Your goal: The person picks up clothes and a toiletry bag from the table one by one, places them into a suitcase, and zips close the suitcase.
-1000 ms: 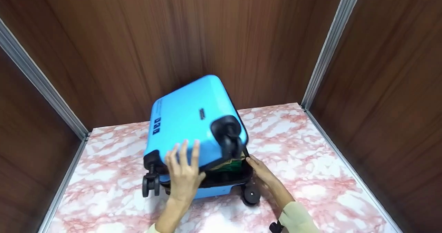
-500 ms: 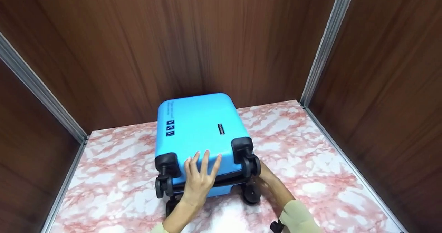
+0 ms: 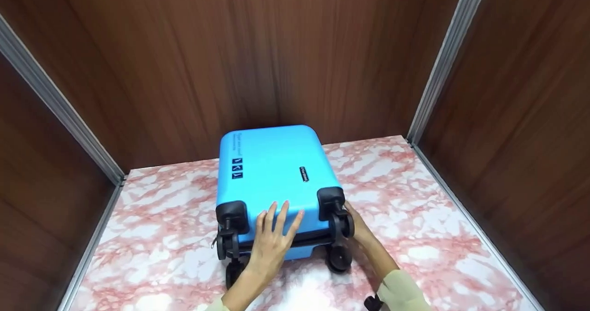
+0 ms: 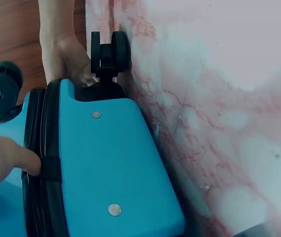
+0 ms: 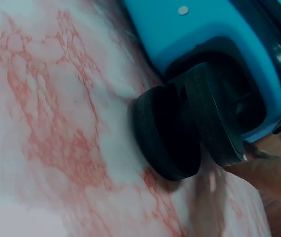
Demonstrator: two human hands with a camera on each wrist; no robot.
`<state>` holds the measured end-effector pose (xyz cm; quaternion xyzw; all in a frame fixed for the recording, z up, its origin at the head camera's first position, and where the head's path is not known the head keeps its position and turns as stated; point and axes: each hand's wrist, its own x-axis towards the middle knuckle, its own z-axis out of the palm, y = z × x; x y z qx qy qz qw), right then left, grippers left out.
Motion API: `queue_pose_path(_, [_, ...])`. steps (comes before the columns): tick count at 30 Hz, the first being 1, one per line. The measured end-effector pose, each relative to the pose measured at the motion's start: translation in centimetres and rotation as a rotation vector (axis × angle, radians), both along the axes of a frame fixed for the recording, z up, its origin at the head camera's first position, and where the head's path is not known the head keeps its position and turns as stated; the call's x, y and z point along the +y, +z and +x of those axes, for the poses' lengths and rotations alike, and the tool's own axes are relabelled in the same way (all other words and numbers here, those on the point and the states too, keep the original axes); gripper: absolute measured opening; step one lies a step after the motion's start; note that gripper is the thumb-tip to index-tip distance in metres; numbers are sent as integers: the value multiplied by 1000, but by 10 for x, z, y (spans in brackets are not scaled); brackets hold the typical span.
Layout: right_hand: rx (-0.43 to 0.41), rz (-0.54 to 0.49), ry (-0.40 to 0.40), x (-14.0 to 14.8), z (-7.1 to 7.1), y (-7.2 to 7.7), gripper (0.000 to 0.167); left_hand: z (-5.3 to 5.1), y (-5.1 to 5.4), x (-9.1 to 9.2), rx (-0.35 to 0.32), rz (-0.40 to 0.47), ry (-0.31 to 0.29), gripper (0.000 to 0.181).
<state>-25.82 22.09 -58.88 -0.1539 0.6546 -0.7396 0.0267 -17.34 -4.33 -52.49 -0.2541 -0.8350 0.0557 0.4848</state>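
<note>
A blue hard-shell suitcase (image 3: 272, 163) lies flat on the marbled surface, its wheeled end towards me and its lid down. A thin dark seam (image 4: 44, 163) runs between the two shells. My left hand (image 3: 271, 244) rests on the lid's near end between the wheels, fingers straight and spread. In the left wrist view its thumb touches the seam. Beside the right near corner is my right hand (image 3: 360, 228), next to a black wheel (image 3: 341, 223); its fingers are mostly hidden by the suitcase and wheel. A small zipper pull (image 3: 214, 243) hangs at the left side.
A pink-and-white marbled tabletop (image 3: 415, 219) extends around the suitcase. Brown wood-grain panels (image 3: 276, 48) stand behind and at both sides, with metal strips (image 3: 442, 67) at the corners. The suitcase's far end is close to the back panel.
The raised, tilted lid has come down onto the lower shell, hiding the green and gold contents. My left hand moved down with it; my right hand stayed by the right corner.
</note>
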Motion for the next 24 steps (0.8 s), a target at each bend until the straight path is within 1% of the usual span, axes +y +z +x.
queue_pose_path(1, [5,-20,-3,0,1,1,68,4,0,-2,-44,15,-26,78])
queue_pose_path(2, [19,-19,-13,0,1,1,70,8,0,-4,-85,31,-48,83])
queue_pose_path(4, [21,-10,-40,0,3,6,70,16,0,-8,-142,75,-116,83])
queue_pose_path(7, [-2,54,-100,3,3,14,62,29,2,-15,-194,162,-255,58])
queue_pose_path(9, [-38,80,-120,9,3,19,57,37,4,-20,-188,226,-343,51])
queue_pose_path(10, [-51,91,-116,12,3,22,54,41,5,-24,-188,264,-375,49])
queue_pose_path(12, [-56,115,-100,21,3,27,51,48,8,-34,-183,365,-430,47])
queue_pose_path(13, [-54,121,-100,25,4,31,50,52,9,-40,-180,432,-458,48])
queue_pose_path(14, [-52,117,-94,29,4,35,50,54,11,-46,-172,505,-480,47])
queue_pose_path(16, [-18,125,-100,36,5,44,51,58,16,-60,-175,675,-511,43])
queue_pose_path(17, [5,126,-112,38,4,50,51,59,19,-68,-178,765,-518,41])
queue_pose_path(18, [36,137,-122,40,4,56,52,59,22,-76,-182,854,-510,39])
queue_pose_path(19, [66,155,-131,41,4,63,52,59,24,-84,-187,939,-486,38])
queue_pose_path(20, [103,185,-136,41,4,70,52,58,27,-93,-196,1009,-447,37])
queue_pose_path(22, [174,254,-125,38,3,85,54,52,29,-111,-236,1133,-344,37])
queue_pose_path(24, [246,341,-90,33,2,98,57,43,26,-129,-310,1206,-220,38])
